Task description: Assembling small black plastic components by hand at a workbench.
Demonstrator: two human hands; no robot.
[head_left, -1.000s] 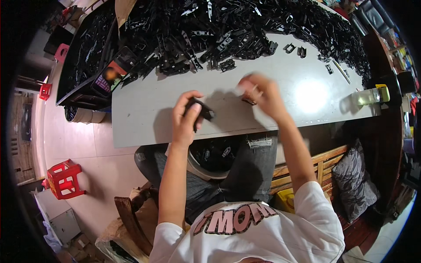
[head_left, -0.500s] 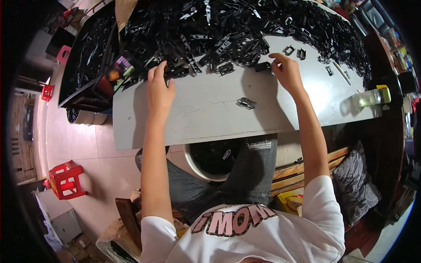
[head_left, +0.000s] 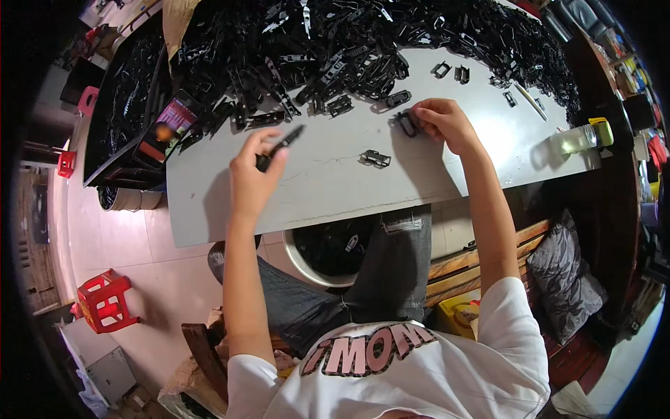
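Taking the lone black clip (head_left: pixel 377 159) on the grey table (head_left: pixel 314 192) as the dial's centre, the left hand (head_left: pixel 252 174) is at 9 o'clock, its thumb and fingers closed around a narrow black piece (head_left: pixel 287 141) that points to about 2 o'clock, slightly blurred. The right hand (head_left: pixel 450 126), at 2 o'clock, pinches a black frame (head_left: pixel 406 124) by its right side; whether the frame touches the tabletop I cannot tell. The two held parts are well apart and not joined, so this round of handling looks barely begun. Most of the work seems left: a huge heap (head_left: pixel 335 49) of black parts spreads from 10 to 2 o'clock. At 7 o'clock, below the table edge, a pale-rimmed tub (head_left: pixel 292 253) holds dark pieces, perhaps finished ones, though their condition is too dim to judge
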